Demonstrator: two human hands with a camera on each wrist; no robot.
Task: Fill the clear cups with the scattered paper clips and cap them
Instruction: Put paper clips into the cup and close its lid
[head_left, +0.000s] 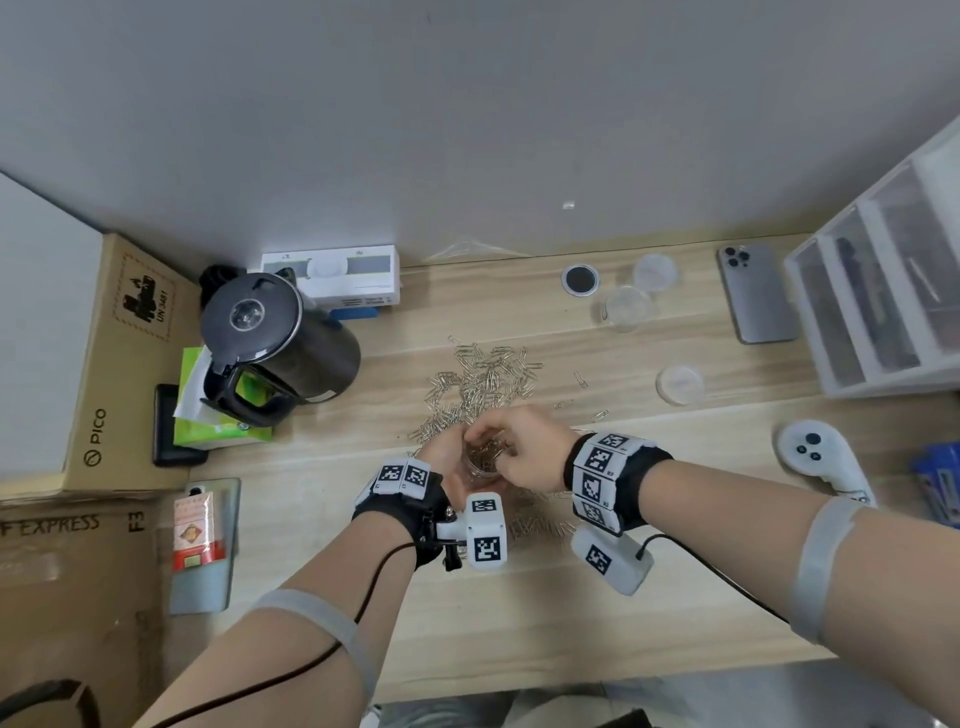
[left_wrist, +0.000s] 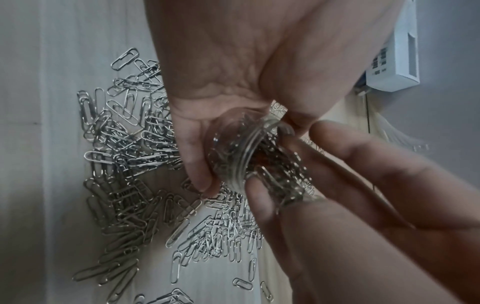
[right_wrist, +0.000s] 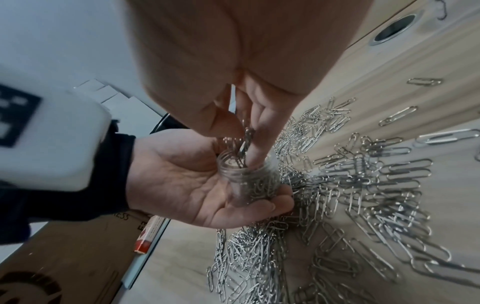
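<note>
My left hand (head_left: 441, 460) grips a small clear cup (head_left: 483, 461) just above the wooden table; its fingers and thumb are curled round the cup's wall (right_wrist: 249, 185). The cup (left_wrist: 231, 152) is partly filled with silver paper clips. My right hand (head_left: 519, 447) is at the cup's mouth and pinches a bunch of clips (left_wrist: 283, 174) between thumb and fingers (right_wrist: 259, 131). A loose heap of paper clips (head_left: 483, 379) is spread on the table beyond and beneath both hands. A second clear cup (head_left: 626, 308) stands at the back right, with two clear lids (head_left: 655, 273) (head_left: 679, 384) near it.
A black kettle (head_left: 275, 343) stands at the left, beside cardboard boxes (head_left: 104, 364). A phone (head_left: 756, 293) and a white drawer unit (head_left: 883, 291) are at the right. A white controller (head_left: 815, 452) lies at the right front. A cable hole (head_left: 580, 279) is in the tabletop.
</note>
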